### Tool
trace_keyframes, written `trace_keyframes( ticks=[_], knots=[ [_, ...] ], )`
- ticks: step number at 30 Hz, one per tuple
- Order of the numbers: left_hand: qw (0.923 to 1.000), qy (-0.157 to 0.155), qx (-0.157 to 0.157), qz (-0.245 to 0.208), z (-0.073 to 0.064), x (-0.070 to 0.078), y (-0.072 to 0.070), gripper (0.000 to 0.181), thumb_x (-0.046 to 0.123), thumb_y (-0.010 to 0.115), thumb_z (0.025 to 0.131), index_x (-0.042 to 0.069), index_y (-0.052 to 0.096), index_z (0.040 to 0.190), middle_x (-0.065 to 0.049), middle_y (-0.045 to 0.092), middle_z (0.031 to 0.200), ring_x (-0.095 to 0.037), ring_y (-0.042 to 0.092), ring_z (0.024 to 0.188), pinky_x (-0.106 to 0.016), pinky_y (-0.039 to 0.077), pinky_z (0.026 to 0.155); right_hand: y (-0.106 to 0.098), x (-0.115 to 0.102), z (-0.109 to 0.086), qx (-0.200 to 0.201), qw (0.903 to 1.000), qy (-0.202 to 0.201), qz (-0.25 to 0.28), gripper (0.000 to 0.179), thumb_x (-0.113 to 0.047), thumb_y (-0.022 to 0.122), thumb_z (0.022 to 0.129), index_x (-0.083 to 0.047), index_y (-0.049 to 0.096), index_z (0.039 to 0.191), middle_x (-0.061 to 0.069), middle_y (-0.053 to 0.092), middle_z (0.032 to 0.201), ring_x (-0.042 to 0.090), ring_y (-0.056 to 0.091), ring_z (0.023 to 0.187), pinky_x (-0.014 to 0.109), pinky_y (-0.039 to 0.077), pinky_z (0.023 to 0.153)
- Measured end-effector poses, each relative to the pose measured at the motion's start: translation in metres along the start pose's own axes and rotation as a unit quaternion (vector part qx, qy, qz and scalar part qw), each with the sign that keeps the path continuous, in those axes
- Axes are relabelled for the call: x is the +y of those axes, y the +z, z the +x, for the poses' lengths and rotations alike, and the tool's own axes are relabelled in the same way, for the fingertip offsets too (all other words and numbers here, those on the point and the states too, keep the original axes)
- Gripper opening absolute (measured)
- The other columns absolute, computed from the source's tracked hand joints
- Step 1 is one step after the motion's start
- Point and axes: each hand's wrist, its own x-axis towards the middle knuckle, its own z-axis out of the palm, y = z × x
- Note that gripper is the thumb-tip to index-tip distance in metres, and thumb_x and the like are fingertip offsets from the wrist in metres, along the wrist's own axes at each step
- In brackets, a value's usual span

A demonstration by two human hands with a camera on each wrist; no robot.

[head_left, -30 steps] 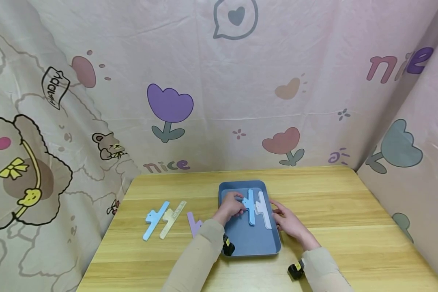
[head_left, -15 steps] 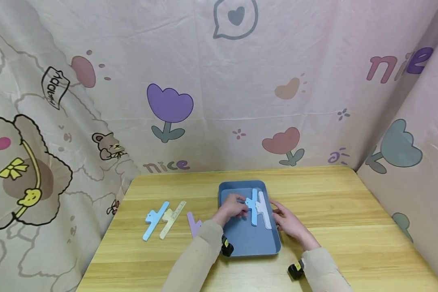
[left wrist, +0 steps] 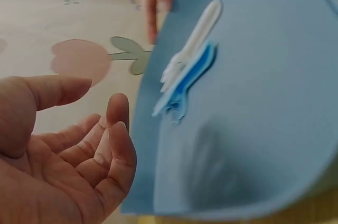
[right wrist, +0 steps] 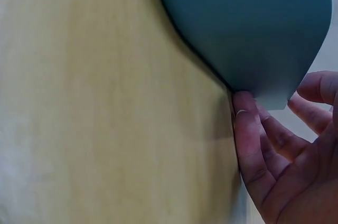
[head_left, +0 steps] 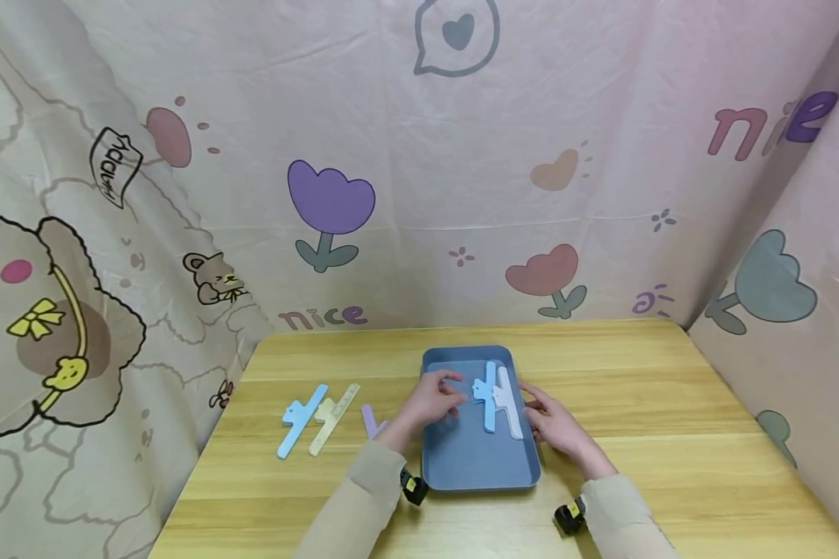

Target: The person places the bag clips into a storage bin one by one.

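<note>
In the head view, a blue-grey tray [head_left: 471, 470] rests on a wood-grain table [head_left: 636, 388] before a printed curtain [head_left: 440, 171]. A blue clip [head_left: 490, 411] and a white clip [head_left: 509, 404] lie side by side in its right half; whether they touch is unclear. The left hand [head_left: 429, 400] hovers over the tray, just left of the blue clip. The right hand [head_left: 558, 423] is at the tray's right wall. Left of the tray lie a second blue clip [head_left: 303, 419], a pale yellow clip [head_left: 334, 419] and a purple clip [head_left: 372, 421], partly hidden by the left arm.

In the left wrist view, that hand's thumb and fingers stand apart, holding nothing.

In the right wrist view, the fingertips touch the tray's outer wall, thumb spread from the fingers.
</note>
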Motion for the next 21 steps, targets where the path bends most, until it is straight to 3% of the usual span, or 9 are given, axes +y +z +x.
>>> trace_keyframes(
  ticks=[6,13,21],
  knots=[
    [0.9995,0.024,0.019,-0.009,-0.021,-0.001,-0.021,0.039,0.01,0.067,0.092,0.004,0.057,0.129,-0.006,0.064,0.085,-0.021,0.065,0.071,-0.03,0.048,0.059,-0.002,-0.002,-0.001,-0.01,0.9999,-0.012,-0.002,0.05,-0.007,0.046,0.102,-0.007,0.035,0.152,0.026,0.056,0.119,0.024,0.06,0.081,0.038,0.055,0.063],
    [0.9975,0.049,0.046,-0.023,-0.044,-0.012,-0.047,0.043,0.006,0.066,0.092,-0.002,0.053,0.132,-0.007,0.062,0.087,-0.039,0.065,0.077,-0.044,0.054,0.064,0.0,-0.002,0.0,-0.001,1.0,-0.001,0.005,0.05,-0.006,0.046,0.102,-0.009,0.037,0.151,0.025,0.056,0.118,0.025,0.06,0.083,0.037,0.055,0.062],
    [0.9954,0.031,0.083,-0.036,-0.066,-0.031,-0.068,0.042,0.004,0.066,0.091,-0.005,0.053,0.13,-0.012,0.061,0.09,-0.034,0.065,0.074,-0.037,0.053,0.06,0.0,0.0,0.001,0.002,0.9999,0.005,0.008,0.051,-0.006,0.045,0.102,-0.01,0.036,0.151,0.025,0.056,0.119,0.025,0.06,0.083,0.038,0.056,0.063]
  ],
)
